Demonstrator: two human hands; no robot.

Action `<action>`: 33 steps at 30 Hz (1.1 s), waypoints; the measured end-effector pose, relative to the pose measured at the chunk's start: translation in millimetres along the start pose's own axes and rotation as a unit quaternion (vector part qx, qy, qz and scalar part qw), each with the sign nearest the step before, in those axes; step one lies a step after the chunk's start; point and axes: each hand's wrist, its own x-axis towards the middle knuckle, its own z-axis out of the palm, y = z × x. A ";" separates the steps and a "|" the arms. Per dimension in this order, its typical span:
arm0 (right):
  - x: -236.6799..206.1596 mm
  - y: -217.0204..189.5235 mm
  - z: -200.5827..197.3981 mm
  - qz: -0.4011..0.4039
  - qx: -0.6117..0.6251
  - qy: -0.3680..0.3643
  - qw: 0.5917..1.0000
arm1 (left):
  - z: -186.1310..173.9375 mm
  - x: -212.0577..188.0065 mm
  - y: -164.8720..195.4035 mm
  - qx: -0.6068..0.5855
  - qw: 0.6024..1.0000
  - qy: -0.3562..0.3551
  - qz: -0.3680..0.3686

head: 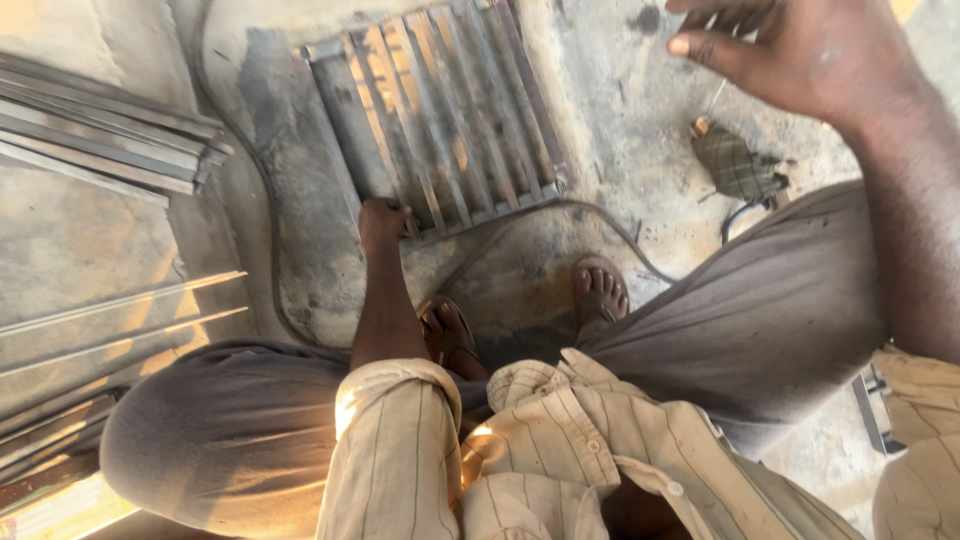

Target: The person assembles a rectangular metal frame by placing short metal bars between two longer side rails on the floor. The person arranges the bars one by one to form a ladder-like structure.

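The metal grille (440, 115) lies flat on the floor (620, 120), its bars running away from the person's feet. The left hand (383, 220) grips its near-left corner, fingers curled shut. The right hand (800, 50) hovers well right of the grille, fingers spread loosely.

I see the metal grille (440, 115) lying far-centre on the floor (620, 110), stacked metal bars (100, 130) left, cloth bundle (735, 165) right.
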 end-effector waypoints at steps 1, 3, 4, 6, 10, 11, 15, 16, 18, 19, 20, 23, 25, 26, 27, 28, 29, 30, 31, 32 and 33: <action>0.4 -3.2 -2.1 0.009 0.043 -0.001 0.999 | 0.2 1.1 0.4 -0.007 1.000 -0.002 -0.012; 1.6 -8.8 -5.3 0.009 0.030 0.002 1.000 | 0.7 1.6 1.4 -0.019 0.999 -0.009 -0.039; 2.5 -11.1 -6.2 0.010 0.023 0.003 1.000 | 0.8 1.3 2.0 -0.016 0.999 -0.010 -0.045; 4.6 -14.0 -8.0 0.015 0.040 -0.002 0.999 | 0.2 0.4 3.1 -0.010 0.998 -0.013 -0.059; 5.4 -16.8 -8.1 0.027 0.021 -0.008 0.999 | -2.5 -0.7 5.1 0.019 0.998 -0.025 -0.058; 5.4 -16.7 -7.6 0.024 0.015 -0.009 1.000 | -2.8 -0.6 5.5 0.021 0.998 -0.026 -0.061; 3.7 -12.9 -5.3 0.016 0.009 -0.008 1.000 | -1.5 0.6 5.6 0.015 0.995 -0.041 -0.091; 2.5 -11.8 -3.8 0.016 0.013 -0.008 1.000 | -0.8 1.1 4.8 0.014 0.995 -0.039 -0.087; 0.5 -7.9 -2.5 -0.016 0.028 0.006 0.999 | 0.5 2.4 2.6 0.010 0.996 -0.034 -0.078; -0.9 -6.0 -1.6 -0.031 0.035 0.013 0.999 | 1.1 3.2 1.3 0.008 0.997 -0.031 -0.074; -2.4 -4.4 -0.5 -0.022 0.029 0.009 0.999 | 1.6 4.0 0.0 0.007 0.997 -0.029 -0.070; -5.4 0.2 2.0 -0.001 0.011 0.002 1.000 | 2.5 5.9 -3.3 0.001 0.997 -0.030 -0.073; -7.0 2.5 3.4 0.004 -0.002 0.004 1.000 | 2.9 6.2 -4.8 -0.004 0.996 -0.031 -0.077; -6.8 3.8 3.8 0.008 -0.016 0.003 1.000 | 3.0 6.4 -5.3 -0.008 0.996 -0.029 -0.078; -6.9 4.8 4.1 0.013 -0.029 0.002 0.999 | 3.0 6.3 -5.9 -0.013 0.996 -0.028 -0.079; -7.2 5.6 4.4 0.018 -0.043 0.000 0.999 | 3.2 6.2 -6.4 -0.016 0.996 -0.030 -0.078; -7.1 6.3 4.6 0.015 -0.039 -0.002 0.999 | 3.2 6.2 -6.9 -0.020 0.996 -0.031 -0.077; -6.8 6.8 4.9 0.011 -0.036 -0.004 0.999 | 3.1 6.3 -7.5 -0.024 0.996 -0.031 -0.077; -6.9 7.0 5.1 0.008 -0.032 -0.007 0.999 | 3.1 6.4 -8.1 -0.027 0.996 -0.032 -0.078; -7.0 7.0 5.4 0.006 -0.028 -0.005 1.000 | 3.2 6.5 -8.7 -0.030 0.996 -0.033 -0.077; -6.7 6.9 5.5 0.003 -0.024 -0.002 1.000 | 3.3 6.7 -9.0 -0.035 0.996 -0.033 -0.076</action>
